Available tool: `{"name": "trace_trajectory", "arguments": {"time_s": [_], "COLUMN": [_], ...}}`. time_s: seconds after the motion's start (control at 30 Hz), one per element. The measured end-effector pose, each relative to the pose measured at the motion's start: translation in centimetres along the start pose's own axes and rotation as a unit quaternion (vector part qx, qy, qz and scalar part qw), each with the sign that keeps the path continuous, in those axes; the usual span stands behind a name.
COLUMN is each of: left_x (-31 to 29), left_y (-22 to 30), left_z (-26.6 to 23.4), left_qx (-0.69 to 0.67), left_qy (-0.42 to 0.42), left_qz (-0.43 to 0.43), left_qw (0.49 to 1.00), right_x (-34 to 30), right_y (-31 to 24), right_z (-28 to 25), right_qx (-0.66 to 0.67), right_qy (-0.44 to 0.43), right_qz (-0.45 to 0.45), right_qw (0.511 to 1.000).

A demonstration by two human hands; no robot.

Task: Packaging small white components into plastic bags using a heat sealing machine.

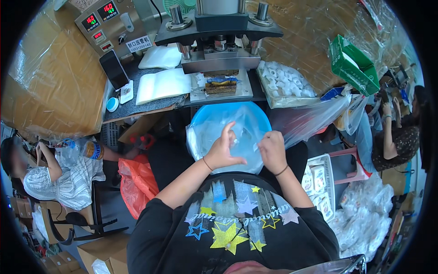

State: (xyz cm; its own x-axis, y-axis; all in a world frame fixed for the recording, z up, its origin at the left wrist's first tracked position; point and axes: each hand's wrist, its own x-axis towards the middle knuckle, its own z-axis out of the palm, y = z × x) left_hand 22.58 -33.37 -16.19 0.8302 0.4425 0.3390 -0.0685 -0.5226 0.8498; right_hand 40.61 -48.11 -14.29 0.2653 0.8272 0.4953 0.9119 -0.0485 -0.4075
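Note:
Between my knees sits a round blue basin [261, 113] with a clear plastic bag [197, 137] lying in it and over its left rim. My left hand [222, 151] is over the basin, open, with thumb and fingers spread apart. To its right, my right hand [273, 151] is closed, fingers curled into a pinch above the basin's right side. Whatever the pinch holds is too small or too clear to make out. Beyond the basin stands a metal press [219, 61], with a blue and yellow piece [221, 86] on its lower plate.
White plastic fittings [285, 78] are heaped on a tray right of the press. Stacked white sheets [163, 86] and a phone [114, 69] lie on its left. An orange-red bag [137, 182] and a white crate [329, 182] flank me. Other people sit on both sides.

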Motion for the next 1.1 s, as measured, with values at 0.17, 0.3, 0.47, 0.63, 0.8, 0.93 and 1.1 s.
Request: {"name": "trace_trajectory", "arguments": {"time_s": [0.17, 0.3, 0.47, 0.63, 0.8, 0.93, 1.1], "left_x": [-0.7, -1.6, -2.2, -2.8, -2.7, -2.9, -2.8], "left_y": [-4.1, -7.1, -7.7, -8.2, -8.6, -9.2, -9.3], "left_z": [3.2, 2.9, 2.9, 2.1, 2.2, 1.8, 1.2], "left_qx": [0.16, 0.169, 0.128, 0.131, 0.092, 0.033, 0.017], "left_qy": [0.046, -0.011, -0.009, 0.004, 0.018, -0.019, -0.004], "left_qz": [0.085, 0.027, -0.059, -0.065, -0.016, -0.02, -0.04], "left_qw": [0.982, 0.985, 0.99, 0.989, 0.995, 0.999, 0.999], "right_x": [0.3, 2.7, 3.0, 2.8, 2.3, 2.0, 3.2], "right_y": [-5.0, -3.2, -3.1, -1.0, -0.6, 0.6, -0.3], "right_z": [3.0, 4.9, 7.6, 8.7, 10.3, 11.2, 8.5], "right_qx": [0.09, 0.225, 0.352, 0.302, 0.238, 0.222, 0.17], "right_qy": [-0.033, -0.082, -0.125, -0.141, -0.189, -0.133, -0.03], "right_qz": [-0.289, -0.203, 0.03, 0.071, 0.105, 0.139, 0.002], "right_qw": [0.952, 0.95, 0.927, 0.94, 0.947, 0.956, 0.985]}}
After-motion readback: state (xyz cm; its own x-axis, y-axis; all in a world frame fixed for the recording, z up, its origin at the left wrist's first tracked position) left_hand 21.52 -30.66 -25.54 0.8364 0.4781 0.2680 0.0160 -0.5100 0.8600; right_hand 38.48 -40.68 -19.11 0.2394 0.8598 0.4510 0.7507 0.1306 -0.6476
